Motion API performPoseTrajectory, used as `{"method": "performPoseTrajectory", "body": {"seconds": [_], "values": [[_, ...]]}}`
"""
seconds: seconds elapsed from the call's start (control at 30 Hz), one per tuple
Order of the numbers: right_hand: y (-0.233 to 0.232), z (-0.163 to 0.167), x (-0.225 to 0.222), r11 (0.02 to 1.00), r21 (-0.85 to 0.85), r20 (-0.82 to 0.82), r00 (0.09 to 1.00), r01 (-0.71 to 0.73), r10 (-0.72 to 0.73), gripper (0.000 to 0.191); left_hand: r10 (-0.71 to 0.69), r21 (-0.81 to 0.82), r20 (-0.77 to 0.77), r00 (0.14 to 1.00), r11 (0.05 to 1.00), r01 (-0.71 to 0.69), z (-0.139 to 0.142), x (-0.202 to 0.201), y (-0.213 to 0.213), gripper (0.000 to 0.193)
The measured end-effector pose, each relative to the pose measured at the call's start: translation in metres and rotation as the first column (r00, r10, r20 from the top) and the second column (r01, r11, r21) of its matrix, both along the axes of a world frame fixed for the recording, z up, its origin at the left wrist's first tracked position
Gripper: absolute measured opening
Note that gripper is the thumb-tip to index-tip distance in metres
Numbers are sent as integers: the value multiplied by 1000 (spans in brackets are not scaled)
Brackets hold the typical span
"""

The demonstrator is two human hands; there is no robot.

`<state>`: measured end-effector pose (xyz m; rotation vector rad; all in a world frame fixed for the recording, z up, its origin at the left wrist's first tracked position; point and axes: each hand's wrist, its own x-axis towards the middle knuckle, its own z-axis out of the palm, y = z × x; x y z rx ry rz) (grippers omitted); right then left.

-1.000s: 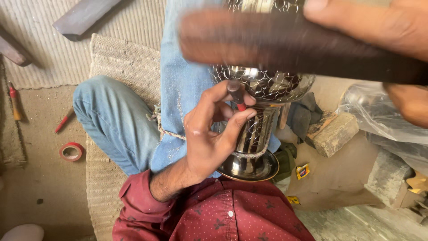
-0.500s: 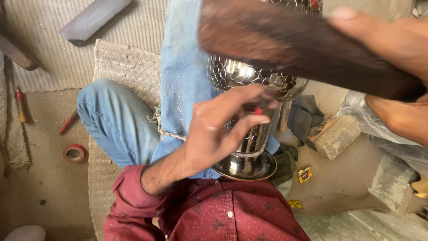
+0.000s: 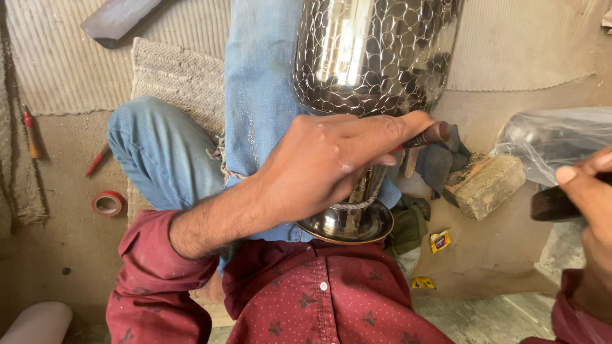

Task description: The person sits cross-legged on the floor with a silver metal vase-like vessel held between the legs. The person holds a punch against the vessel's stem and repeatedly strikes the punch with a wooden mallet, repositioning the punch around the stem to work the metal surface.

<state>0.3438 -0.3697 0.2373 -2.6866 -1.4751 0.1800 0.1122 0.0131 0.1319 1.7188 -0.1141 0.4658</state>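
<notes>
L fingers (image 3: pixel 382 137) were curled tight round a small dark-tipped punch tool (image 3: pixel 426 135), tip poking out past the index, pressed vs the lower body of the metal vase (image 3: pixel 376 57). L hand (image 3: pixel 319 165) lay across the vase stem, covering most of it. Vase was hammered-pattern, shiny, lying along the person's jeans (image 3: pixel 255 83), its base (image 3: pixel 347 224) near the red shirt (image 3: pixel 306 299). R hand (image 3: pixel 586 197) at frame edge, closed on a dark wooden handle (image 3: pixel 547 205), well apart from vase. Wood block (image 3: pixel 488 185) & clear plastic bag (image 3: pixel 554 137) to the right; red tape roll (image 3: pixel 108 203) on floor left.
</notes>
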Motion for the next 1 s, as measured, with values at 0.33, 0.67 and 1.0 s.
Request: {"method": "performPoseTrajectory", "body": {"seconds": [0.33,0.67,1.0], "values": [[17,-22,-77,935,269,-251,955,229,-161,80,-211,117,106,972,973,199,-3,20,15,79],[20,-21,-94,942,327,8,997,74,-82,64,-457,193,259,851,888,418,-5,38,23,69],[50,24,-86,981,64,-32,983,181,-179,41,-287,54,287,914,958,283,-15,25,18,76]]}}
